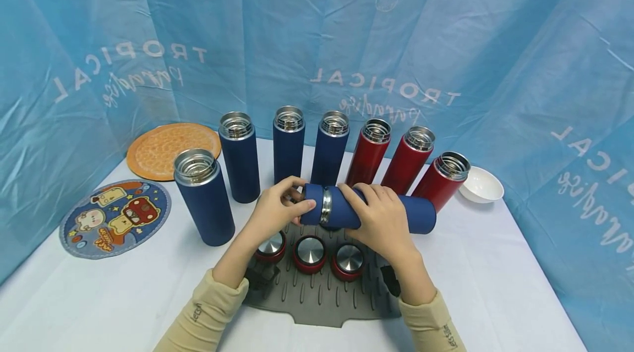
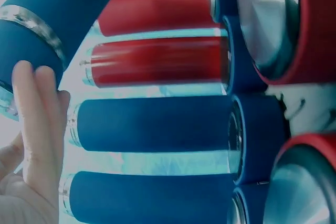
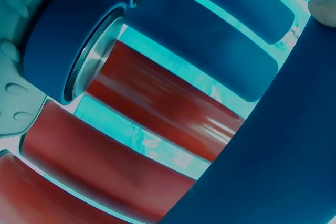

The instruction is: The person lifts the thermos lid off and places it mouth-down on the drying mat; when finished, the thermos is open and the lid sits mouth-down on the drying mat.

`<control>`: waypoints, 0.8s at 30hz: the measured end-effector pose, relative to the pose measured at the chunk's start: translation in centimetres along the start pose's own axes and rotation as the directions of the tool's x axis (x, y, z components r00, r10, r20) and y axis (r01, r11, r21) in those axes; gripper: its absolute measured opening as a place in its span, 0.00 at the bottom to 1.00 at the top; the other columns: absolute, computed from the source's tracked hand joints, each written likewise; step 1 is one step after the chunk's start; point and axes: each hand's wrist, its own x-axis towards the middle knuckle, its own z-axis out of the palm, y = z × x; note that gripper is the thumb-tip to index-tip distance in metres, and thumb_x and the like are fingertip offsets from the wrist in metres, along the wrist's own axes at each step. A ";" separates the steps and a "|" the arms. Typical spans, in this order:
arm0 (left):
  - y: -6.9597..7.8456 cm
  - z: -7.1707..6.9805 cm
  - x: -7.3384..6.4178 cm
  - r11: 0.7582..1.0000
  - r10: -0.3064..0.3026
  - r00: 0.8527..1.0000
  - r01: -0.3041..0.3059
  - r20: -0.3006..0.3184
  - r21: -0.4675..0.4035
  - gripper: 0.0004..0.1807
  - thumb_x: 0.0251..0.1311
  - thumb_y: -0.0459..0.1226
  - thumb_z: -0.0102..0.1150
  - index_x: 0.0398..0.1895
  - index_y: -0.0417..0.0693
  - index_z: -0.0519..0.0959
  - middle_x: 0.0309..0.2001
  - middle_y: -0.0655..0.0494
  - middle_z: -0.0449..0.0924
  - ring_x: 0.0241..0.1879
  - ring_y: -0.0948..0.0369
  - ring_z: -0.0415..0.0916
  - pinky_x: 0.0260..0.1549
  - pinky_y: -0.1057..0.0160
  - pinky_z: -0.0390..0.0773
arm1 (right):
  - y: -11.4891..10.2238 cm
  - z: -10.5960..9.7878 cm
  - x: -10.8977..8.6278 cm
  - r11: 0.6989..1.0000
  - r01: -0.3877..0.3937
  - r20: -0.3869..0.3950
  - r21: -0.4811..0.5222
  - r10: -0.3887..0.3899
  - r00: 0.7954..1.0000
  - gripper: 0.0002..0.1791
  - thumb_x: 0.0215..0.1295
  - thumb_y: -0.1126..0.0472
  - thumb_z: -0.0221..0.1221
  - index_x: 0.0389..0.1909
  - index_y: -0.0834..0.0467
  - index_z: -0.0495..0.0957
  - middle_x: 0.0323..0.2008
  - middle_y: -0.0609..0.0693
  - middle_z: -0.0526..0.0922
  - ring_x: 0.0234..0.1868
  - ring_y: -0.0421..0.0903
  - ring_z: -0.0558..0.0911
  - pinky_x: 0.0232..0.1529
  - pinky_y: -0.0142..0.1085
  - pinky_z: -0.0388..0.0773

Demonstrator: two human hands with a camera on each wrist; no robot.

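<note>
A dark blue thermos bottle (image 1: 420, 214) is held nearly level above the grey mat (image 1: 322, 305), its capped end to the left. My right hand (image 1: 383, 217) grips the bottle's body from above, just past the silver neck ring. At the left end, my left hand (image 1: 277, 206) holds the blue lid (image 1: 312, 191) between thumb and fingers; the left wrist view shows fingertips (image 2: 23, 72) against its side. Three red lids (image 1: 310, 253) with silver tops sit on the mat below. Behind them are blue lids (image 2: 257, 137), mostly hidden from the head view by the held bottle.
Several uncapped blue bottles (image 1: 205, 206) stand in an arc at left and centre. Three uncapped red bottles (image 1: 407, 164) continue it on the right, beside a white bowl (image 1: 480, 184). A cartoon mat (image 1: 116, 217) and an orange round mat (image 1: 170, 151) lie at left.
</note>
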 end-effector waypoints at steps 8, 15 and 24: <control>0.2 -0.5 0.0 0.998 -0.061 0.993 0.064 -0.098 0.029 0.25 0.57 0.48 0.59 0.54 0.47 0.72 0.31 0.49 0.76 0.23 0.58 0.76 0.25 0.62 0.78 | 0.2 -0.4 0.1 0.999 -0.016 -0.049 -0.040 0.014 0.999 0.50 0.23 0.48 0.78 0.58 0.49 0.70 0.43 0.56 0.80 0.41 0.55 0.79 0.48 0.48 0.74; -0.1 -1.2 0.0 0.997 -0.069 0.988 0.073 -0.141 0.028 0.25 0.58 0.47 0.59 0.56 0.46 0.71 0.36 0.46 0.75 0.24 0.59 0.75 0.28 0.61 0.80 | 2.4 -1.8 -1.3 0.930 -0.282 -0.086 0.234 0.309 0.947 0.49 0.24 0.57 0.78 0.57 0.51 0.70 0.50 0.58 0.73 0.46 0.58 0.77 0.47 0.55 0.73; 0.2 -1.1 0.0 0.996 -0.076 0.991 0.071 -0.107 -0.045 0.25 0.57 0.42 0.61 0.58 0.47 0.69 0.38 0.45 0.71 0.29 0.57 0.76 0.27 0.62 0.81 | 6.6 -5.4 -6.3 0.533 -0.599 0.033 0.597 0.730 0.683 0.47 0.34 0.70 0.72 0.62 0.57 0.63 0.54 0.59 0.68 0.56 0.47 0.66 0.55 0.61 0.62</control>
